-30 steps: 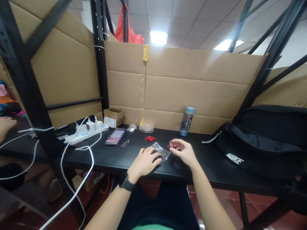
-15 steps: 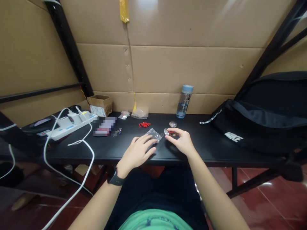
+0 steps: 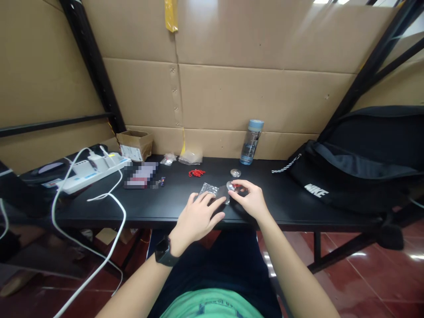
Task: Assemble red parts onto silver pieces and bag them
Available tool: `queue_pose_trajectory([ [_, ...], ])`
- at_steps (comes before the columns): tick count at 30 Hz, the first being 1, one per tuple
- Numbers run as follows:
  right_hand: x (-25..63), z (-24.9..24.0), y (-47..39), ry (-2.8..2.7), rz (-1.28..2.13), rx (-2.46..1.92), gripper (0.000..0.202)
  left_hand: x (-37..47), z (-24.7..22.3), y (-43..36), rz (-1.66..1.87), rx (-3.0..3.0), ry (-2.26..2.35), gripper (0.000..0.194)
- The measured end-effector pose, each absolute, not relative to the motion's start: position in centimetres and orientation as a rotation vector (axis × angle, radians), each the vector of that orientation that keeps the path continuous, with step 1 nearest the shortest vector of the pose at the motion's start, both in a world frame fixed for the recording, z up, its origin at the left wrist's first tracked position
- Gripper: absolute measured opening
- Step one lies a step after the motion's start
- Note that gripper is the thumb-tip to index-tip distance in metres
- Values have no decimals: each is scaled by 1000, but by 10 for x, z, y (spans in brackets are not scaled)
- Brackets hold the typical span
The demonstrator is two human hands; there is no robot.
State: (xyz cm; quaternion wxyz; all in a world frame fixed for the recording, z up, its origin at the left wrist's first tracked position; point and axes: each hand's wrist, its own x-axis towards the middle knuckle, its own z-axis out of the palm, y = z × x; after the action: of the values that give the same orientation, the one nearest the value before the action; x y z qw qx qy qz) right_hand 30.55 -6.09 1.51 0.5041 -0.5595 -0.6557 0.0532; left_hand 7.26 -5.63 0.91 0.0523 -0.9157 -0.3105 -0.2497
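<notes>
My left hand (image 3: 200,216) rests palm down with its fingers spread over a small clear plastic bag (image 3: 208,190), partly covering it. Between the thumb and fingers of my right hand (image 3: 250,198) is a small round clear disc (image 3: 231,186), tilted up on its edge just right of the bag. Something red shows behind the disc, partly hidden by the fingers. A second round clear disc (image 3: 235,173) lies flat on the black table (image 3: 149,207) beyond my right hand. Left of it is a small pile of red cord loops (image 3: 197,173).
A water bottle (image 3: 251,142) stands at the back, by the cardboard wall. Right of it sits a black backpack (image 3: 357,163). To the left are a power strip (image 3: 96,174) with white cables, a cardboard box (image 3: 135,145), a pixelated item (image 3: 141,175) and more clear plastic bags (image 3: 191,157).
My left hand has slid a little right and nearer to me across the bag. My right hand still holds the disc, and the view has shifted slightly.
</notes>
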Motion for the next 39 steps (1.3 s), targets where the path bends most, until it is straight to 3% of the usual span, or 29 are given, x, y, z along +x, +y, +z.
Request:
queue_pose_trajectory([
  [10,306,16,-63,-1653,184,-1403,36,71,3,-54,-730,-2753,-985,46],
  [15,304,15,-64,-1724,316,-1365,27,71,1,-54,-706,-2755,-982,45],
  [21,305,17,-67,-1753,499,-1269,33,71,2,-53,-725,-2763,-980,44],
  [29,307,9,-61,-1690,437,-1372,37,68,3,-50,-678,-2816,-926,43],
  [33,304,14,-63,-1734,427,-1404,29,67,3,-49,-677,-2823,-910,42],
  [39,308,17,-63,-1676,612,-1370,31,67,3,-49,-669,-2836,-921,42],
])
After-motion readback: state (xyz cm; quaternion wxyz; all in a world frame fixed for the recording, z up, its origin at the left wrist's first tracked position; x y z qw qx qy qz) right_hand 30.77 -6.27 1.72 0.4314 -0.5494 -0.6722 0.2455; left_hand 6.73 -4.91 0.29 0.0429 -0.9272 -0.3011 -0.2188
